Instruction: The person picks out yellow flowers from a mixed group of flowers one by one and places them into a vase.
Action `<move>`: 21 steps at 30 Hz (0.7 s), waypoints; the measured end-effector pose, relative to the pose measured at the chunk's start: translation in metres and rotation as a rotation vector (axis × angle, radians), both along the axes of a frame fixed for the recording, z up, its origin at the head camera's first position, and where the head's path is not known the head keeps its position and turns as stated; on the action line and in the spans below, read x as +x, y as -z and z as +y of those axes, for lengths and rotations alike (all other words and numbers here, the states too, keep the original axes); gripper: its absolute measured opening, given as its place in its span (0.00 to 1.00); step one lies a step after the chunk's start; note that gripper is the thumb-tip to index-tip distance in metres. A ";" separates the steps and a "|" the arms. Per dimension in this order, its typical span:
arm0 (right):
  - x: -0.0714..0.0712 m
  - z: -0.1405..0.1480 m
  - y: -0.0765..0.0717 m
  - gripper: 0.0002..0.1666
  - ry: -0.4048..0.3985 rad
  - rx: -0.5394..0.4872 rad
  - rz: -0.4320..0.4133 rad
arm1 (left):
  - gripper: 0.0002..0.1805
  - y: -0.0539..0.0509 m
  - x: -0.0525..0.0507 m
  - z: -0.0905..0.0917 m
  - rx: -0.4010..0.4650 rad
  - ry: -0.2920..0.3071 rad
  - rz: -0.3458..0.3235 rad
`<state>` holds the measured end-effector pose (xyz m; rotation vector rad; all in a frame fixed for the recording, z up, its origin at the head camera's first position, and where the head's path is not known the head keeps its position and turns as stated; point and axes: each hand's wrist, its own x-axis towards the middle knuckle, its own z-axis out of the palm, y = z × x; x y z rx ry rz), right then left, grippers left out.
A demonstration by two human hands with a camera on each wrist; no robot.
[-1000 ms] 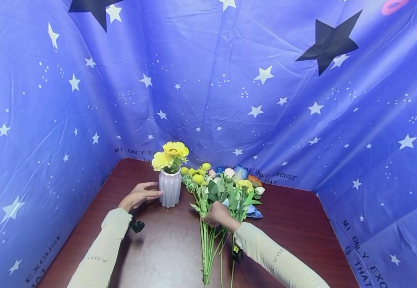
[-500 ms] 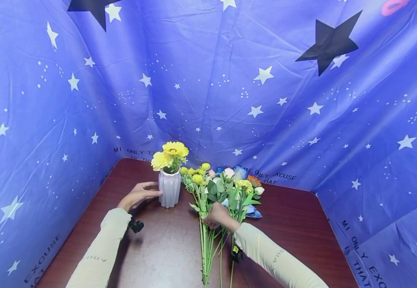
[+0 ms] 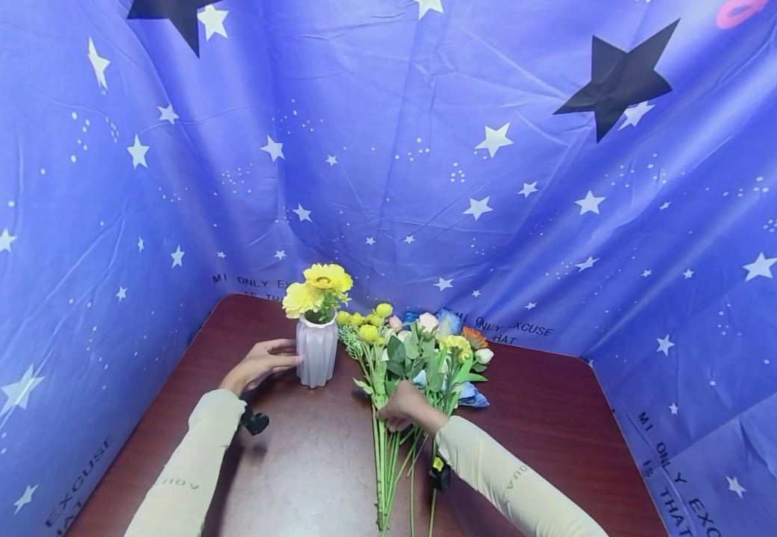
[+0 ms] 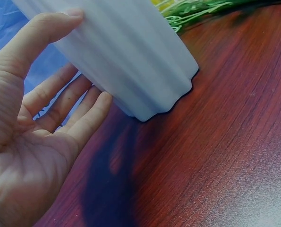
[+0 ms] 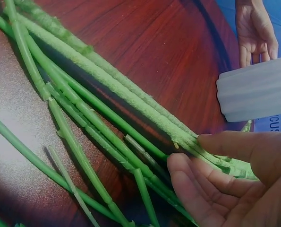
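A pale ribbed vase [image 3: 318, 352] stands upright on the table with yellow flowers [image 3: 326, 277] in it. My left hand [image 3: 262, 365] touches its left side, thumb on the wall and the other fingers nearly straight against it. To the right lies a bunch of mixed flowers [image 3: 429, 339], heads toward the back and green stems [image 3: 383, 477] toward me. My right hand [image 3: 410, 406] is over the stems below the leaves. In the right wrist view its thumb and fingers pinch fuzzy light-green flower stems [image 5: 145, 106]; several smoother stems [image 5: 79, 101] lie alongside.
The dark red-brown table [image 3: 549, 418] has a glossy wood-grain top. A blue star-printed cloth [image 3: 375, 149] surrounds it at the back and sides. Blue petals [image 3: 472, 395] stick out at the bunch's right side.
Both hands, the vase and the flowers stay practically where they were. Only a very slight shift of the right hand and of the head view shows.
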<state>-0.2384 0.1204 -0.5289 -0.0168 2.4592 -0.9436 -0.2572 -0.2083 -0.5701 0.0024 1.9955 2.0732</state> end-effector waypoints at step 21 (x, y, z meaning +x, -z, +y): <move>0.002 -0.003 -0.005 0.11 0.069 -0.168 -0.064 | 0.38 -0.002 0.002 0.002 0.016 -0.006 -0.012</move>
